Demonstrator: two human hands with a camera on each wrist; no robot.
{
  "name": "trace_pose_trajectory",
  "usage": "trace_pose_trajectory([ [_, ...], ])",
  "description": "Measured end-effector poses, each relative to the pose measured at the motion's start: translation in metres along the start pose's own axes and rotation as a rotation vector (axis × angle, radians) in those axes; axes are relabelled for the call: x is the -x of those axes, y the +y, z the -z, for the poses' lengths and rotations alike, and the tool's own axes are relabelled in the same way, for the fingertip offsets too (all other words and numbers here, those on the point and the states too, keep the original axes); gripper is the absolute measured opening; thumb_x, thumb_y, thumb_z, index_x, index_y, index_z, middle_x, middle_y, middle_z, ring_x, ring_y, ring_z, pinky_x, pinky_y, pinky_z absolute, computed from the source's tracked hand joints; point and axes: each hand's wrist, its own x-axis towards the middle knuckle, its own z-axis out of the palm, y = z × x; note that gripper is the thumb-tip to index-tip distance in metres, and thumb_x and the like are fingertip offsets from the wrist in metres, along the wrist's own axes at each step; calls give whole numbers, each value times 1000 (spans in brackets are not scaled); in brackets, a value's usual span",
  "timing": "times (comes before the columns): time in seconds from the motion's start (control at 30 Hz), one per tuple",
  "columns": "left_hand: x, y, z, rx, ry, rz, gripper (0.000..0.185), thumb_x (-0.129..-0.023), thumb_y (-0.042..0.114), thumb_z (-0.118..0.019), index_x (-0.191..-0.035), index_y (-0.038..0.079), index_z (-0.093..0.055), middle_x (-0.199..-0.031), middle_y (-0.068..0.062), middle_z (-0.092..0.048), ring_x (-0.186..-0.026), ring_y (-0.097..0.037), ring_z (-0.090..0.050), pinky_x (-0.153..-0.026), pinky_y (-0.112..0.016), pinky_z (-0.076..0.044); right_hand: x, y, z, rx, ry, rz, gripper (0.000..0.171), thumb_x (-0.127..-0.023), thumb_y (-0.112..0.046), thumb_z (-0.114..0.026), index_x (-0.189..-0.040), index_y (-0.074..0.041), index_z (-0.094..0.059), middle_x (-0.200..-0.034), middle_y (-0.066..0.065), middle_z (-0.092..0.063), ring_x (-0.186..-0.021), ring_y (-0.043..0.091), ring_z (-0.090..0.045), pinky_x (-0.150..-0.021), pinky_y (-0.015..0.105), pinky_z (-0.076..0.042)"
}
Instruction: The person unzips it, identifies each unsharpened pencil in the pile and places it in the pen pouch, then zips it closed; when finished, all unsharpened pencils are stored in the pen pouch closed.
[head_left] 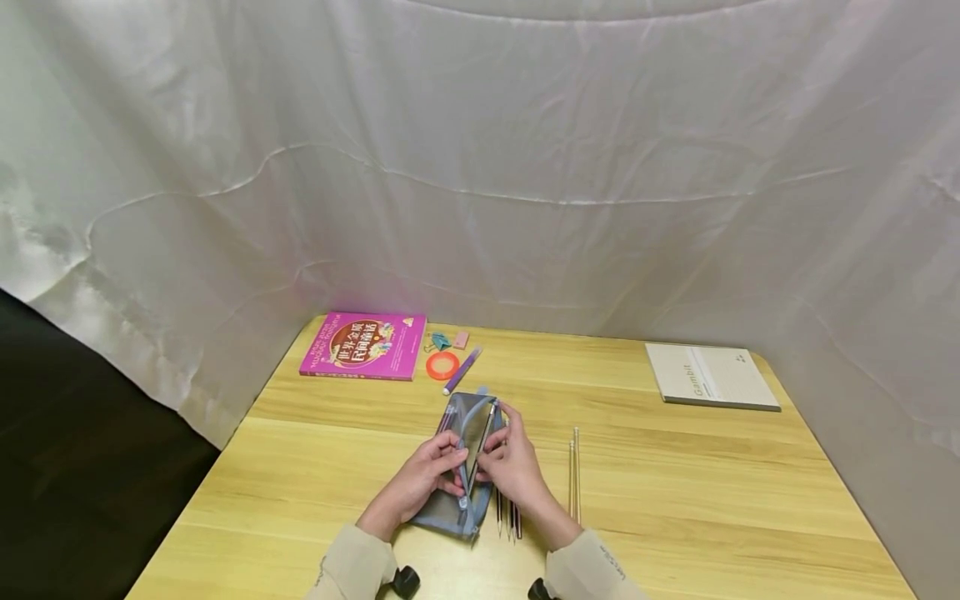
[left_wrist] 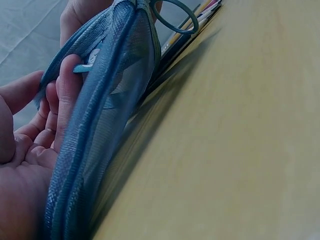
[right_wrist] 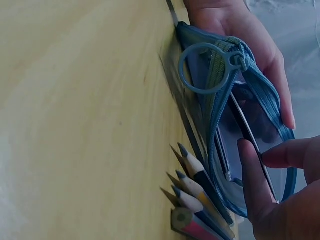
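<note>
A: Pencil case [head_left: 459, 467], blue-grey mesh with a zip, lies on the wooden table [head_left: 675, 500] near its front edge, held between both hands. How do the hands sit?

B: Left hand [head_left: 423, 482] curls its fingers [left_wrist: 65, 95] over the case's left lip and grips it. Right hand [head_left: 512, 467] grips the right lip, and its fingers [right_wrist: 252, 175] pinch a slim silver pen [head_left: 480, 437] that stands slanted in the opened mouth.

A: And the zip?

B: Drawn open along the top; its ring pull [right_wrist: 205, 67] hangs at the near end of the case, seen in the right wrist view.

A: What lies closest to the hands?

B: Coloured pencils [right_wrist: 200, 200] lie on the table against the case's right side, partly under the right wrist, tips toward the person. Two plain wooden pencils [head_left: 573, 471] lie parallel just to the right, apart from the case.

A: Farther out?

B: Beyond the case: a purple pen [head_left: 461, 371], an orange tape ring [head_left: 442, 365], a teal binder clip [head_left: 439, 341] and a pink eraser [head_left: 461, 339]. A magenta book [head_left: 363, 345] lies at far left, a pale notebook [head_left: 708, 375] at far right. White cloth [head_left: 480, 167] hangs behind the table.
</note>
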Motion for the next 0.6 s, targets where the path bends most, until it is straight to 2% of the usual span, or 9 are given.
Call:
trace_pose_trajectory([
  [0.23,0,0,-1,-1,-2,-8,13,-107,21,-58,-104,11,-50,-87,0,-58,-69,-10,-62,-65,-28,-64,1,0,-1,0,43,-46,94,-82,16,-65,-161,-7,-19,-102,20,-60,-66,19,-67,-62,36,-66],
  [0.6,1,1,0,-13,8,-5,20,-106,24,-61,-108,8,-50,-88,0,-57,-70,-10,-62,-66,-29,-65,1,-2,4,-27,38,-53,91,-84,11,-72,-159,-5,-23,-101,22,-63,-67,22,-71,-64,41,-67],
])
